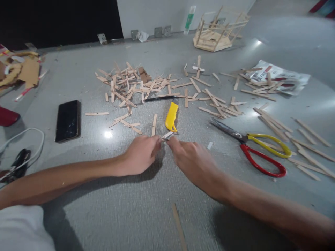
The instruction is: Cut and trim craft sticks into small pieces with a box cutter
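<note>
Wooden sticks (pixel 186 97) litter the grey table (pixel 131 216) before a pale panel (pixel 151 17).

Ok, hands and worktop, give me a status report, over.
Left hand and right hand close together, both pinching at small white strip. Yellow-handled cutter lying just beyond. One craft stick just past left hand.

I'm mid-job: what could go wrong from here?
The small pale piece seemingly pinched between the left hand and right hand could slip or snap. The yellow-handled tool lies just beyond their fingers, so a slip might knock it. The scissors, beside the right hand, could get bumped.
</note>
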{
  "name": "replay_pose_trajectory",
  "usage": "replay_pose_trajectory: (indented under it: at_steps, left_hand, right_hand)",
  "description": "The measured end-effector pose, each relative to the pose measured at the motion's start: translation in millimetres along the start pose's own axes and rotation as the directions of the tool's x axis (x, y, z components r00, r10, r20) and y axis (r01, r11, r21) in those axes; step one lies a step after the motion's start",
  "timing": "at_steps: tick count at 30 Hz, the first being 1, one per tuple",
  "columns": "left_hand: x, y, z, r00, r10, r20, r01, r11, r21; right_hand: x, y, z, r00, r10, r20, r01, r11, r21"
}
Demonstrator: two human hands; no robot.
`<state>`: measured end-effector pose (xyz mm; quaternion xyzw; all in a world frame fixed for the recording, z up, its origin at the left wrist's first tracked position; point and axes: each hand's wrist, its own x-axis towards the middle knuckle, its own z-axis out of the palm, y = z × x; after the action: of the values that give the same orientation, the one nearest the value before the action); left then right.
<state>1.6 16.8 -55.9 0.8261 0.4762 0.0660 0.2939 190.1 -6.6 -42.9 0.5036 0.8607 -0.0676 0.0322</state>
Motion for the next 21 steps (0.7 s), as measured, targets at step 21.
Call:
replay_pose_trajectory:
  at_steps: [21]
  left_hand:
    - [-1.2,-2.4,6.3,0.996,-0.009,-0.086,0.005,0.999,-0.047]
  right_hand:
    - [2.6,3.1,3.5,0.996,0.036,0.076,-0.041,0.997,0.061]
